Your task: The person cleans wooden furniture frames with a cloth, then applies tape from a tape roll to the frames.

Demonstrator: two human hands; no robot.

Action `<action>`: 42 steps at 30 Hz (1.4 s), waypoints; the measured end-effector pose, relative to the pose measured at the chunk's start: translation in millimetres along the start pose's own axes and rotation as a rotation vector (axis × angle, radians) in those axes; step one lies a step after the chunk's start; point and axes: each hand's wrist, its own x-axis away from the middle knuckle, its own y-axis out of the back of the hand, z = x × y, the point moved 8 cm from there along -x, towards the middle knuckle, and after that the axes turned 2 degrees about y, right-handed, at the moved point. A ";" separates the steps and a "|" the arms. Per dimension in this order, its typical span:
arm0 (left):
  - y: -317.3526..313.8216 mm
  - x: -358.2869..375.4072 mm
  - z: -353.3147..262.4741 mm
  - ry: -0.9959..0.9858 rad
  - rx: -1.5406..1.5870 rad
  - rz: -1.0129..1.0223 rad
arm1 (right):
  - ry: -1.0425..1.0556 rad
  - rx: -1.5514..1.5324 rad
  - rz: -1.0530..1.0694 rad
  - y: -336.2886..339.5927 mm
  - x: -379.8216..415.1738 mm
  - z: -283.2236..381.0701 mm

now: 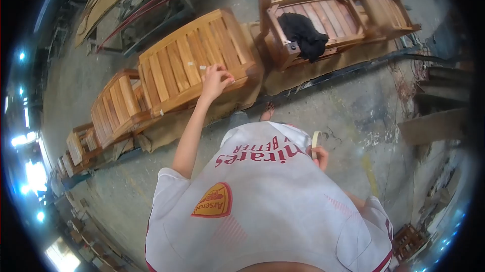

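My left hand [216, 81] reaches over a slatted wooden table [187, 50], its fingers curled in a pinch near the right end of the frame. A small whitish bit, which looks like tape, shows at the fingertips. Two small pale pieces of tape [203, 67] lie on the slats just beyond this hand. Close to my body, my right hand [320, 157] is closed around a roll of pale masking tape [316, 139]; the shirt partly hides this hand.
More slatted wooden pieces [111, 105] continue to the left. At the right, a wooden frame [323, 14] carries a black cloth [302, 33]. Brown cardboard [298, 77] lies under the furniture. A metal-legged workbench [136, 12] stands behind, and boards [437, 125] lie far right.
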 end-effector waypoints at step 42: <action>-21.8 3.3 43.2 -0.053 0.132 -0.282 | -0.139 0.244 -0.013 -113.8 181.4 72.1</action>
